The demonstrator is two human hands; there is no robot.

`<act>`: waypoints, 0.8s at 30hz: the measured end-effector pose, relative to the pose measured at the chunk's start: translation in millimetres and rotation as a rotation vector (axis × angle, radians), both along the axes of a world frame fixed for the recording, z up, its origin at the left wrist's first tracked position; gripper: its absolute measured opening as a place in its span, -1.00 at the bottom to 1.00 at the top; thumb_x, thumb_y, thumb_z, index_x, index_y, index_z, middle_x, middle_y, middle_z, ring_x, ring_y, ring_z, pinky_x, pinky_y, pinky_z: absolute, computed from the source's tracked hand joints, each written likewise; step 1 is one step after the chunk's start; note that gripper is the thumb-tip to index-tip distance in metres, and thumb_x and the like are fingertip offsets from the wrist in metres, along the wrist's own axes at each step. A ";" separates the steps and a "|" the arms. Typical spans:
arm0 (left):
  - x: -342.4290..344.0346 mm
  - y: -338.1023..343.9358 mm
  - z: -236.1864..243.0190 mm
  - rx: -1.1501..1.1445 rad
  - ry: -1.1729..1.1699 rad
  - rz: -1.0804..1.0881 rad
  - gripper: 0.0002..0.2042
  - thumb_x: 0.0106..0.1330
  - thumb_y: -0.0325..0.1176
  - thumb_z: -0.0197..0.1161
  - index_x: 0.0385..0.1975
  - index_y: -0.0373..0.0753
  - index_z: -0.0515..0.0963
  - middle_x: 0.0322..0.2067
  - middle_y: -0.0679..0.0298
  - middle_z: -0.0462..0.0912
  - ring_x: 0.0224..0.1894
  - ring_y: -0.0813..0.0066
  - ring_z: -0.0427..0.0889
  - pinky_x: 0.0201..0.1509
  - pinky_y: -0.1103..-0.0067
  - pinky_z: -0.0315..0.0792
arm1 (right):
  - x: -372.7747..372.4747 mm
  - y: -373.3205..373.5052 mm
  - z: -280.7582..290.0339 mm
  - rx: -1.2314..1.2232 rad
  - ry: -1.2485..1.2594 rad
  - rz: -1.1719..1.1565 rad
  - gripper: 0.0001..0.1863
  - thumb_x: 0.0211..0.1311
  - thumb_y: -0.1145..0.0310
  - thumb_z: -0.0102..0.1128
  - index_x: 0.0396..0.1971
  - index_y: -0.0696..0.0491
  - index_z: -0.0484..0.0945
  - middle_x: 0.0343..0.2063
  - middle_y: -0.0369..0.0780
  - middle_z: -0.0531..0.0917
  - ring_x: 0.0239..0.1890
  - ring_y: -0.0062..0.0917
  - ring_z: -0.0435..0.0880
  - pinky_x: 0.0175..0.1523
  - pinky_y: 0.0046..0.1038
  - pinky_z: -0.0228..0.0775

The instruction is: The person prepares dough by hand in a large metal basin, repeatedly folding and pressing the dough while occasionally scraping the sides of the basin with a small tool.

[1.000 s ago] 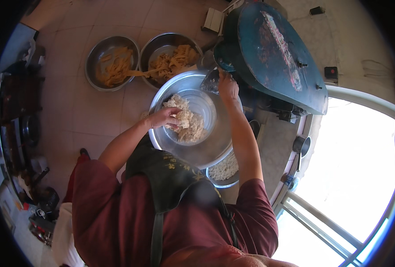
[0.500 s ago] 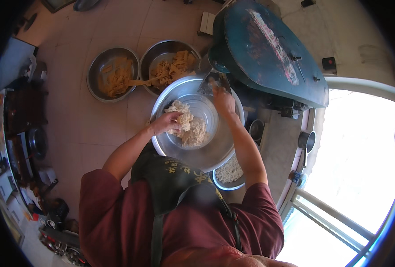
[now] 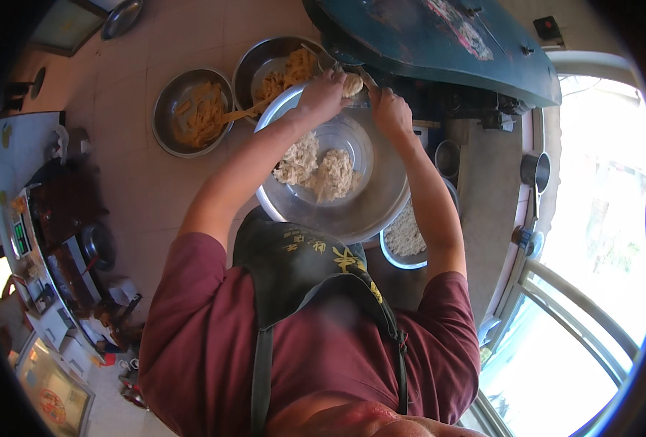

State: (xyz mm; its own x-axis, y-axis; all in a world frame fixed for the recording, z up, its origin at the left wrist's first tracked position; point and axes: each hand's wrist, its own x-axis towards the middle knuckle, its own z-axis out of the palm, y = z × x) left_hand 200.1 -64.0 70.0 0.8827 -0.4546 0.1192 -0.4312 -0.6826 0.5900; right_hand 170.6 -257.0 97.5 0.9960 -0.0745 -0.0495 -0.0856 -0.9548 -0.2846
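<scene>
My left hand [image 3: 324, 97] is closed on a pale clump of dough [image 3: 352, 85], raised above the far rim of a large metal basin [image 3: 390, 195]. Close to its right, at the machine's lower edge, my right hand [image 3: 392, 114] has its fingers curled. What they grip, if anything, is too dark and small to make out. Inside the basin lie two rough, crumbly lumps of dough, the left lump [image 3: 297, 159] and the right lump [image 3: 335, 175].
A blue-green metal machine [image 3: 439, 44] stands beyond the basin. Two metal bowls, one left [image 3: 164, 135] and one farther back [image 3: 244, 67], hold yellowish strips. A bowl of white crumbly stuff [image 3: 406, 233] sits at the right. A pot [image 3: 534, 171] is near the window.
My left hand has lifted a dough clump out of the basin, moving away from me to the machine. My right hand has moved farther away and slightly right. The view has shifted.
</scene>
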 end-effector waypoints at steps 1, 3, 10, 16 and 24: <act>-8.3 1.0 2.4 -0.024 0.000 -0.031 -0.58 0.24 -0.26 0.31 0.03 -0.31 0.44 -0.06 -0.01 0.52 -0.06 0.00 0.59 -0.01 0.29 0.51 | -5.6 -3.9 1.0 0.066 -0.072 0.048 -0.67 0.38 0.14 0.01 -0.33 0.12 0.55 -0.42 0.14 0.64 -0.32 0.11 0.62 -0.25 0.00 0.49; -35.0 17.1 6.7 -0.071 0.000 -0.086 -0.62 0.23 -0.37 0.28 0.03 -0.27 0.42 -0.07 0.07 0.52 -0.12 0.03 0.62 -0.12 0.27 0.55 | -22.4 -7.2 11.4 0.105 -0.083 0.006 -0.66 0.37 0.12 0.02 -0.32 0.12 0.54 -0.45 0.10 0.66 -0.35 0.09 0.64 -0.24 0.00 0.49; -148.5 34.2 -104.3 0.617 -0.254 -0.647 -0.51 0.18 -0.21 0.27 0.05 -0.41 0.49 0.12 0.03 0.50 0.29 0.07 0.35 0.46 0.22 0.06 | -56.8 -2.9 15.0 0.287 -0.158 0.070 -0.74 0.33 0.22 0.13 -0.34 0.14 0.53 -0.52 0.06 0.64 -0.42 0.06 0.62 -0.33 -0.06 0.45; -173.1 25.2 -107.5 0.828 -0.116 -0.803 -0.39 0.12 0.05 0.30 -0.01 -0.39 0.57 0.03 0.02 0.59 0.30 0.04 0.34 0.52 0.16 -0.14 | -81.9 1.2 16.1 0.376 -0.013 0.030 -0.75 0.35 0.25 0.16 -0.25 0.16 0.56 -0.43 0.08 0.63 -0.34 0.03 0.63 -0.29 -0.21 0.45; -151.1 14.8 -100.2 0.234 0.272 -0.431 -0.61 0.12 -0.13 0.34 -0.16 -0.30 0.60 -0.20 0.08 0.63 0.08 0.12 0.49 0.31 0.29 0.26 | -130.2 -17.7 22.5 0.513 -0.052 -0.034 -0.78 0.33 0.31 0.19 -0.26 0.20 0.55 -0.46 0.07 0.63 -0.39 -0.02 0.65 -0.31 -0.24 0.46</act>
State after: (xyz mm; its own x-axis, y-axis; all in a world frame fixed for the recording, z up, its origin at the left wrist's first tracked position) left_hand 48.9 -49.3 -30.2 0.5956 -0.7684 -0.2340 -0.5537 -0.6039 0.5734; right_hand 40.4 -274.7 120.0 0.9956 -0.0855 -0.0389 -0.0872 -0.6882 -0.7203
